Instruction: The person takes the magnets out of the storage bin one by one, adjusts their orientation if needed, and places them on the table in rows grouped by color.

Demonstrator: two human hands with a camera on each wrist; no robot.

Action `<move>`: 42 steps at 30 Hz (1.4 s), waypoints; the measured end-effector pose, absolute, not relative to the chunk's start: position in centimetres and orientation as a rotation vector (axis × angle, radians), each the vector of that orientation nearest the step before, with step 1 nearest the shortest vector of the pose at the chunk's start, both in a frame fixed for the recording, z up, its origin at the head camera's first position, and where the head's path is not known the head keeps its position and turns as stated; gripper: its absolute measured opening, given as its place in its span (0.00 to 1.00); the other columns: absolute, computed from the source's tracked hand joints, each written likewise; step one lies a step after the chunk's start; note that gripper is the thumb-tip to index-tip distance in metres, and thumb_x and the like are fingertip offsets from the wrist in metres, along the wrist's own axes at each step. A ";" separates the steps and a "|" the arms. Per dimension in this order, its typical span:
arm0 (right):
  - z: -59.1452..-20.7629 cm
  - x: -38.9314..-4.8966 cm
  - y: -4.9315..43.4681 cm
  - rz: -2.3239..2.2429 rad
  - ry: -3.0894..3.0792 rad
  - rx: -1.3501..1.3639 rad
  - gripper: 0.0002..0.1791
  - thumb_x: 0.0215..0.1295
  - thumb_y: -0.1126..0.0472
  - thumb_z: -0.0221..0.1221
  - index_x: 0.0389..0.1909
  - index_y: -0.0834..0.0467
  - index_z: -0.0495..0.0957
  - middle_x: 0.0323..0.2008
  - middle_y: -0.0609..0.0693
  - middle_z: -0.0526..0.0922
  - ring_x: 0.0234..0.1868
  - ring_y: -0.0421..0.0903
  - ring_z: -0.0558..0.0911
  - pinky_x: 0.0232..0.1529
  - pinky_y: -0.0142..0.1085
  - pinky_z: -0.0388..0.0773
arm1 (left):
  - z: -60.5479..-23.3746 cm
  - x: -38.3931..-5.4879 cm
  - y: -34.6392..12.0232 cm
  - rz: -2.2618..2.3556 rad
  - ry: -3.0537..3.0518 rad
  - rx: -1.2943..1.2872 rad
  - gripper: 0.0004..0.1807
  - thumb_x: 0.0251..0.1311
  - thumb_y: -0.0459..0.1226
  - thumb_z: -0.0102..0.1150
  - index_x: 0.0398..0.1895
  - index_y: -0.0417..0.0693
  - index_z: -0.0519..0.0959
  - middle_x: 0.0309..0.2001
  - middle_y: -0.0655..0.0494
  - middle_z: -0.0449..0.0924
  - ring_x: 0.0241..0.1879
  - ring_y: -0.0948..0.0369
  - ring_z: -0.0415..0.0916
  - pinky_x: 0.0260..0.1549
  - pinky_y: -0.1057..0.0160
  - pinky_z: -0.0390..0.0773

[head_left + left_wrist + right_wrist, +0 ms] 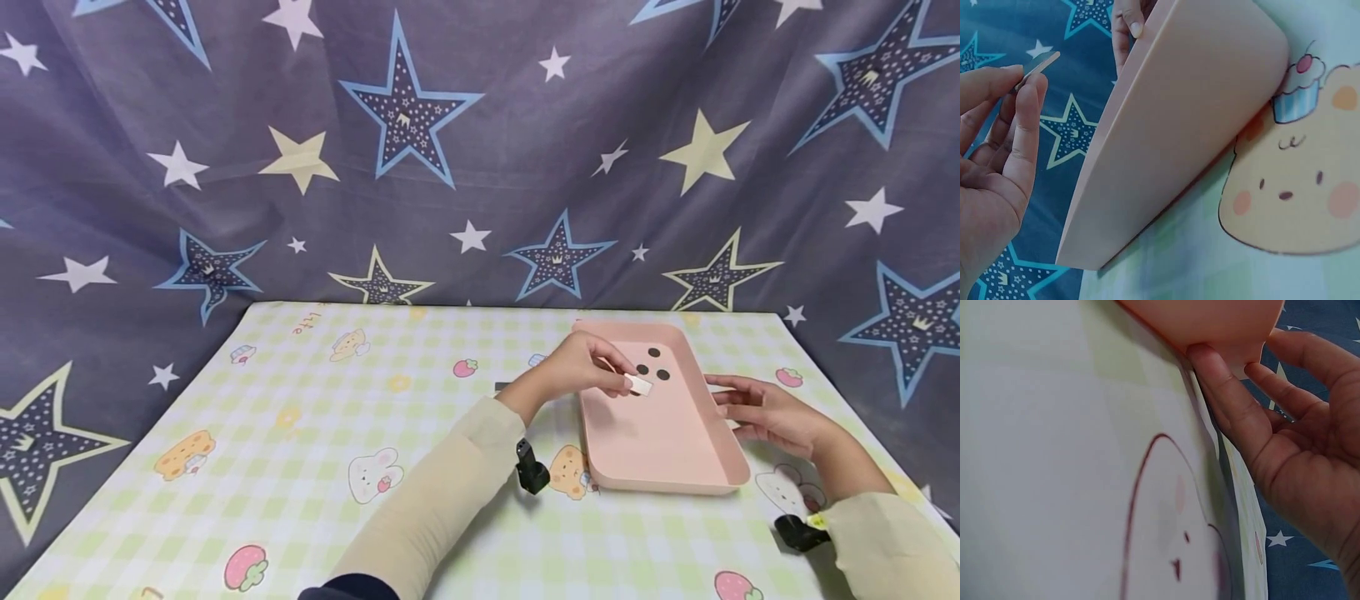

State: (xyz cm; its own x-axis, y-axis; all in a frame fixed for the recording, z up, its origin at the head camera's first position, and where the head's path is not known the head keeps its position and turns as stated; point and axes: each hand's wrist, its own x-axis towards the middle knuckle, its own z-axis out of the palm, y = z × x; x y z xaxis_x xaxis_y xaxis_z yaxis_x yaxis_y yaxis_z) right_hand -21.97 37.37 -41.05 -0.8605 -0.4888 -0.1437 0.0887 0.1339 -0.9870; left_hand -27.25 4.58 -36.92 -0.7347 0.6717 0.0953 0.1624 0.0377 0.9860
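My left hand (588, 367) is over the pink tray (667, 450), pinching a small, thin white rectangular piece (639, 385) between thumb and fingertips. The left wrist view shows this flat piece (1040, 67) nearly edge-on, above the tray's rim. Several dark round discs (654, 352) lie on the tray's floor, near the held piece. At the tray's right side, my right hand (776, 412) has its fingers loosely extended, with fingertips against the outer wall. Seen from the right wrist, the thumb (1210, 362) meets the wall low down, by the tabletop.
A light green checked cloth (300, 500) with cartoon prints covers the table. Part of a dark flat object (501, 386) shows behind my left wrist. A dark star-patterned curtain (480, 167) hangs along the table's back edge.
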 end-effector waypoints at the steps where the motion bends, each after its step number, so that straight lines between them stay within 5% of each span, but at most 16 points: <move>1: -41.1 -22.0 37.4 -1.773 1.987 -0.383 0.24 0.73 0.70 0.50 0.59 0.38 0.71 0.51 0.44 0.79 0.49 0.42 0.81 0.45 0.42 0.82 | -37.0 -27.2 4.4 1.751 1.938 0.834 0.09 0.53 0.22 0.67 0.38 0.29 0.84 0.29 0.44 0.85 0.23 0.62 0.82 0.33 0.58 0.85; 10: -41.2 -22.0 37.3 -1.777 1.978 -0.398 0.25 0.73 0.70 0.51 0.59 0.38 0.72 0.52 0.45 0.79 0.50 0.42 0.81 0.46 0.42 0.82 | -37.4 -27.1 2.5 1.823 1.981 0.794 0.08 0.52 0.23 0.67 0.37 0.31 0.84 0.30 0.47 0.86 0.23 0.61 0.82 0.33 0.58 0.85; 18: -41.1 -21.8 37.3 -1.769 1.992 -0.367 0.24 0.73 0.69 0.52 0.58 0.37 0.72 0.51 0.44 0.80 0.49 0.42 0.81 0.46 0.41 0.82 | -37.6 -27.0 0.5 1.860 1.992 0.811 0.08 0.54 0.23 0.65 0.38 0.29 0.84 0.30 0.46 0.86 0.25 0.61 0.82 0.36 0.47 0.83; 30: -41.2 -21.9 37.2 -1.770 1.992 -0.356 0.24 0.72 0.69 0.52 0.58 0.37 0.73 0.51 0.45 0.79 0.49 0.42 0.81 0.46 0.42 0.82 | -37.6 -26.9 -2.5 1.930 1.996 0.784 0.09 0.55 0.23 0.64 0.39 0.27 0.83 0.33 0.45 0.86 0.28 0.59 0.84 0.33 0.55 0.85; 38: -41.0 -21.9 37.2 -1.772 1.988 -0.357 0.24 0.72 0.70 0.52 0.57 0.36 0.73 0.51 0.44 0.79 0.49 0.42 0.81 0.45 0.41 0.82 | -37.6 -26.8 -4.3 1.943 2.058 0.692 0.09 0.54 0.25 0.66 0.39 0.31 0.84 0.28 0.46 0.85 0.29 0.52 0.84 0.39 0.41 0.81; 42: -41.1 -21.9 37.2 -1.772 1.988 -0.357 0.25 0.72 0.69 0.52 0.58 0.36 0.73 0.51 0.44 0.79 0.49 0.41 0.81 0.46 0.41 0.82 | -37.6 -26.6 -5.1 1.959 2.062 0.669 0.09 0.54 0.25 0.66 0.39 0.30 0.84 0.30 0.45 0.86 0.29 0.54 0.84 0.35 0.50 0.84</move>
